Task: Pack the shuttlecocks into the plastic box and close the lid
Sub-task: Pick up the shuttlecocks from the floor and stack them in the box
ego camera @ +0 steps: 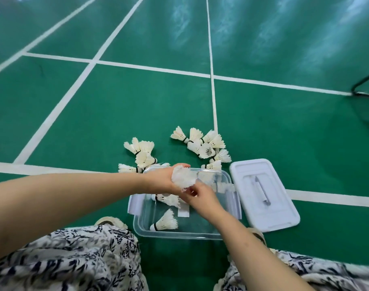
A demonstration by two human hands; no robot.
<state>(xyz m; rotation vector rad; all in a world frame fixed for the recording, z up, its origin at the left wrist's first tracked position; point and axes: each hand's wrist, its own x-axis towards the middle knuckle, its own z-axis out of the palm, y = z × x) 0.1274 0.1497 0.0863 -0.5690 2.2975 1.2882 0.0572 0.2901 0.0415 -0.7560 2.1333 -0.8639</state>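
Observation:
A clear plastic box (179, 235) sits open on the green court floor between my knees. Inside lie white feather shuttlecocks: one near the front (165, 222), one under my hands (168, 200). My left hand (161, 180) hovers over the box's far left part and grips a bunch of shuttlecocks (184, 177). My right hand (200, 196) is just below it, fingers pinched at the bunch's lower edge. Two loose piles wait on the floor beyond the box, one at left (141, 153) and one at right (204, 145). The white lid (261, 194) lies flat to the box's right.
White court lines cross the green floor (95, 114). A black metal frame (362, 89) stands at the far right. My patterned skirt (74, 261) covers both knees at the bottom, with shoes (110, 221) beside the box's near corners.

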